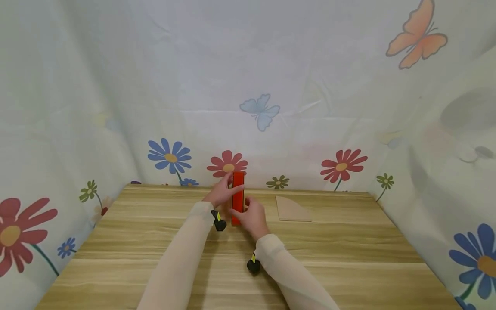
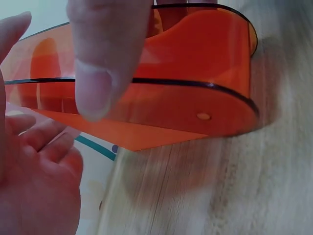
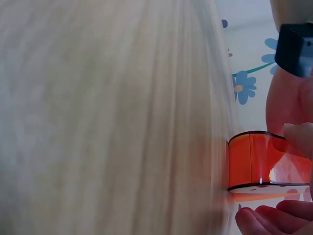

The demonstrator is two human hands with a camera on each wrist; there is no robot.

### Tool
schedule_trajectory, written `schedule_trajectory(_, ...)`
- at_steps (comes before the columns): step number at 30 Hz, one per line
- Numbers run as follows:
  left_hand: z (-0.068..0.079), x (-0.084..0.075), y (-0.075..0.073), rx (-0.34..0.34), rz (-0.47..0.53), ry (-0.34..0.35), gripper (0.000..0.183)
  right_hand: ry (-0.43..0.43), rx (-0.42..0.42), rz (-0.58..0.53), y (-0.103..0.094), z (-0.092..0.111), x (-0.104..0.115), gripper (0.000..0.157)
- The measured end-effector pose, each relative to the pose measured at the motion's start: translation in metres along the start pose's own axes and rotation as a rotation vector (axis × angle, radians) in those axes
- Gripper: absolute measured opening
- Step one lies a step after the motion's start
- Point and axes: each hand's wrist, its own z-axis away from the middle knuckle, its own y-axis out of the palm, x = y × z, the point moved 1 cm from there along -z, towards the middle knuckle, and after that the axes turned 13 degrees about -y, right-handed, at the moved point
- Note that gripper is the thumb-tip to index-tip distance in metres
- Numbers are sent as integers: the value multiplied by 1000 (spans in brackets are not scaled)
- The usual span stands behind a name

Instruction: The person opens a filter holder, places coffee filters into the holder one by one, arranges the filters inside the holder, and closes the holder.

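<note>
A tall, narrow red-orange translucent plastic piece (image 1: 238, 199) with black edges stands upright on the table, toward its back. The left wrist view shows its rounded lower end (image 2: 215, 112) with a small hole. My left hand (image 1: 221, 193) is at its upper left, thumb across the front and fingers loosely spread along the left side. Lower down, my right hand (image 1: 253, 216) reaches round from the right, its thumb overlapping the front. In the right wrist view, the right fingers (image 3: 276, 220) lie loosely curved beside the piece, with a gap showing between.
A beige quarter-circle board (image 1: 292, 210) lies flat on the wood-grain table (image 1: 329, 267), to the right of the hands. White cloth (image 1: 193, 86) printed with flowers and butterflies rises behind the table and along both sides. Black devices (image 1: 219, 224) are strapped at the wrists.
</note>
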Motion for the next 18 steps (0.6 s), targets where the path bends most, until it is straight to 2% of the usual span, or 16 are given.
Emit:
schedule_trajectory(6,-1,-3,6,18,-17,-3,73,-37,13,-1,2,0,1,61)
schedule_trajectory(9,-3,-3,7,22,-7,-18,67,-59,17,2,2,1,2,59)
schedule_trajectory(18,-8,-4,7,51,80,-46,75,-59,34,6,1,0,6,56)
